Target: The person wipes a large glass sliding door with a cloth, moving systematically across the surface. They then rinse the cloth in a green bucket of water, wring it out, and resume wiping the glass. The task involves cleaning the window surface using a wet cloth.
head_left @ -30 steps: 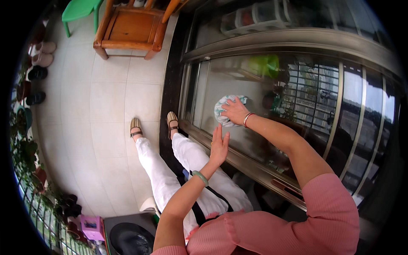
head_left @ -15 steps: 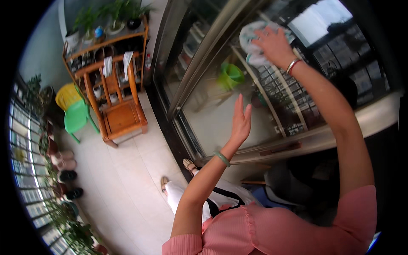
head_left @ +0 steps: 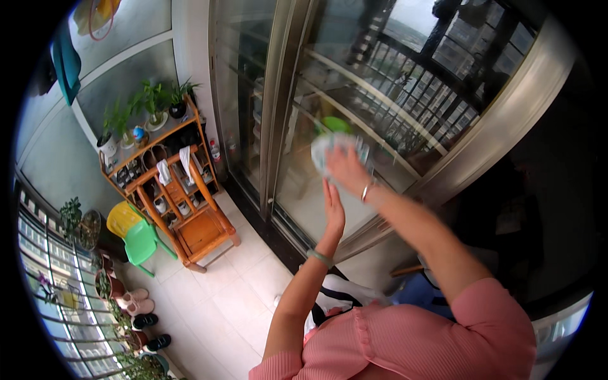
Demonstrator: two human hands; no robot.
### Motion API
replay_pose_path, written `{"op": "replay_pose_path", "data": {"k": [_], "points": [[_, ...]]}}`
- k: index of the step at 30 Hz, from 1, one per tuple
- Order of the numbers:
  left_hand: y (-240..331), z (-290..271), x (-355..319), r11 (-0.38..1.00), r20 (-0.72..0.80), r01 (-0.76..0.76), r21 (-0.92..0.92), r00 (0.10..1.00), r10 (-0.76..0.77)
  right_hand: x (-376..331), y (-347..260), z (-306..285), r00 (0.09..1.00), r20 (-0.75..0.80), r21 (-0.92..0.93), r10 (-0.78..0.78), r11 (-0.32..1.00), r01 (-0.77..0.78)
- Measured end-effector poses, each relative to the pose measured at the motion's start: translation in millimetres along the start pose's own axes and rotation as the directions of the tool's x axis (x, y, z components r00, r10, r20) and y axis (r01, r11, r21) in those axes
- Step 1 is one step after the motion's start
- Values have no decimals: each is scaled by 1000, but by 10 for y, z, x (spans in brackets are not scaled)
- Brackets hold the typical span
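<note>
A white cloth with a teal pattern [head_left: 323,152] lies against the pane of the sliding glass door [head_left: 380,82], pressed there by my right hand [head_left: 347,168]. Motion blurs that hand and the cloth's edges. Just below it, my left hand [head_left: 334,212] is raised with straight fingers and its palm toward the glass. It holds nothing; whether it touches the pane I cannot tell. Through or in the glass, a bright green thing [head_left: 335,125] shows beside the cloth, partly covered by it. The metal door frame [head_left: 282,107] runs left of both hands.
At left, a wooden chair [head_left: 201,235] stands before a shelf rack [head_left: 171,130] with potted plants and shoes. Beside it is a green plastic chair [head_left: 140,242]. Shoes [head_left: 138,303] and plants line the railing [head_left: 47,278]. A bottle [head_left: 215,151] stands by the door track.
My right hand has swept the cloth down and to the left across the glass. The left hand has shifted slightly left and lower. The whole view has turned, showing more of the far wall.
</note>
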State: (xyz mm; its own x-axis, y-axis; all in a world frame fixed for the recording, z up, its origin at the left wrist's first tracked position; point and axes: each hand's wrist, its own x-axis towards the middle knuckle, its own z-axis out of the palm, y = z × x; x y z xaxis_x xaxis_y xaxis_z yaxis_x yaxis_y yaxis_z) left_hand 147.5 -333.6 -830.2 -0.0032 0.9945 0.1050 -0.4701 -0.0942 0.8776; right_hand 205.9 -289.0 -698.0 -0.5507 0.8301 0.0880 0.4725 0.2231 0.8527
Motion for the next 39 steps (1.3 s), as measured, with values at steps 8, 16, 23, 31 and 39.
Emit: {"op": "replay_pose_path", "data": {"k": [8, 16, 23, 31, 39], "points": [[-22, 90, -738, 988, 163, 139, -69, 979, -127, -1134, -655, 193, 962, 212, 372, -171, 924, 82], [2176, 1313, 294, 879, 406, -474, 45, 813, 418, -634, 1747, -986, 909, -122, 141, 397, 914, -381], [3698, 2030, 648, 653, 532, -757, -39, 537, 654, -591, 2914, -2068, 682, -459, 176, 569, 811, -558], [1399, 696, -94, 935, 459, -351, 43, 838, 294, -985, 1108, -1156, 907, -79, 315, 414, 873, -372], [2003, 625, 425, 873, 226, -204, -443, 917, 329, -703, 1858, -1771, 806, -144, 806, 574, 541, -241]]}}
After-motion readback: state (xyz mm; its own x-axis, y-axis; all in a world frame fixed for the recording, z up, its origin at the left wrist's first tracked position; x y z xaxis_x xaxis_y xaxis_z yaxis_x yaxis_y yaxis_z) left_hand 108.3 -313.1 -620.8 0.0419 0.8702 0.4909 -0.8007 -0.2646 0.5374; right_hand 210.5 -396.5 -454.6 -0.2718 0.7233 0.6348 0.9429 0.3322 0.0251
